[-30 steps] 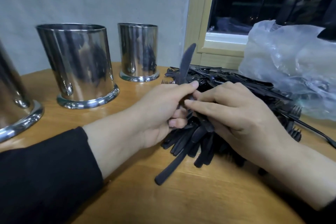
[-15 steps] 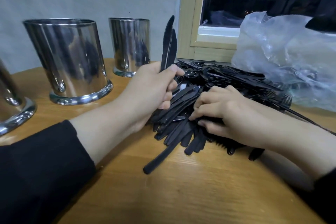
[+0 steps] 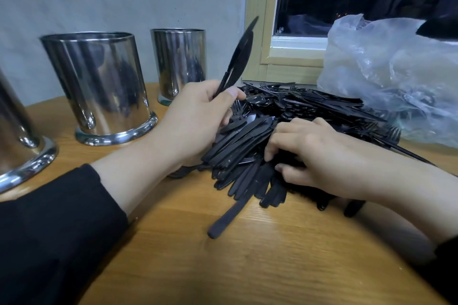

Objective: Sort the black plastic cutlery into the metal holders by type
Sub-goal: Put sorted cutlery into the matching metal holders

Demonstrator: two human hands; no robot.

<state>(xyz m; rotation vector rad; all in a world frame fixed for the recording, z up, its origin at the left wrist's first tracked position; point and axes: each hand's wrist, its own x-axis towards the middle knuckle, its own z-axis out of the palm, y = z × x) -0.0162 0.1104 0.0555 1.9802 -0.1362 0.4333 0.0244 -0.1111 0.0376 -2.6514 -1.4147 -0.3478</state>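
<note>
Knives held up, pile under our fingers

Our left hand [image 3: 195, 121] grips two black plastic knives [image 3: 238, 57], blades pointing to 1 o'clock, while our right hand [image 3: 319, 156] curls its fingers onto the cutlery pile [image 3: 297, 111] (knives, forks, spoons) on the wooden table [image 3: 247, 267]. Three metal holders [image 3: 99, 86] stand at 10 o'clock; a plastic bag [image 3: 391, 74] lies at 2.

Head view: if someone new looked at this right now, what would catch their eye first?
Probably the heap of black cutlery sprawled across the middle of the wooden table, with the right hand digging into its near edge. Next, the left hand holds two black knives upright above the heap. Three shiny metal holders stand along the left by the wall, and a crumpled clear plastic bag sits at the right under the window.
</note>
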